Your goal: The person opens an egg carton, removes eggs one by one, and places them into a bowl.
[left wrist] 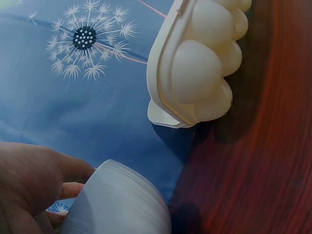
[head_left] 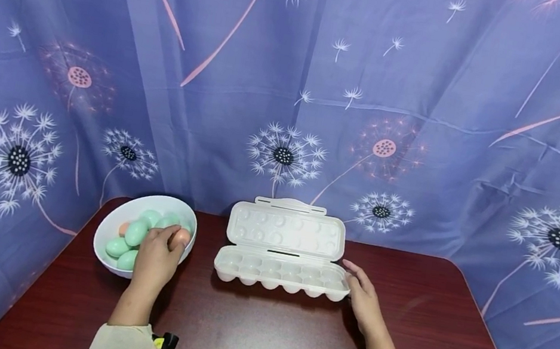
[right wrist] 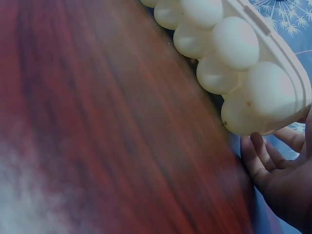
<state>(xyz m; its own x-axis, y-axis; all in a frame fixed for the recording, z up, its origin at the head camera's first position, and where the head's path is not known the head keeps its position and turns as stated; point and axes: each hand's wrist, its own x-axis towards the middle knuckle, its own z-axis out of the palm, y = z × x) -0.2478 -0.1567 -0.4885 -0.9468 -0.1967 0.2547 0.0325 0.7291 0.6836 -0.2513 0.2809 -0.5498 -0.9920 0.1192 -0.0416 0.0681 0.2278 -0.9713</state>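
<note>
My left hand [head_left: 157,256] is over the right side of a white bowl [head_left: 107,221] and pinches an orange egg [head_left: 182,237] between thumb and fingers. Several pale green eggs [head_left: 136,233] lie in the bowl, with another orange egg [head_left: 123,229] partly hidden among them. In the left wrist view, the bowl's outer wall [left wrist: 122,204] hides the left fingertips and the held egg. An off-white plastic egg carton [head_left: 269,281] stands with its lid raised, its cups bare. At the carton's right end, my right hand [head_left: 364,299] rests with fairly straight fingers against the side.
The dark red-brown wooden table [head_left: 256,334] carries both bowl and carton, the bowl to the left. A blue curtain [head_left: 328,73] with dandelion prints hangs behind and along the sides. The carton's lid [head_left: 287,230] leans back near the table's far edge.
</note>
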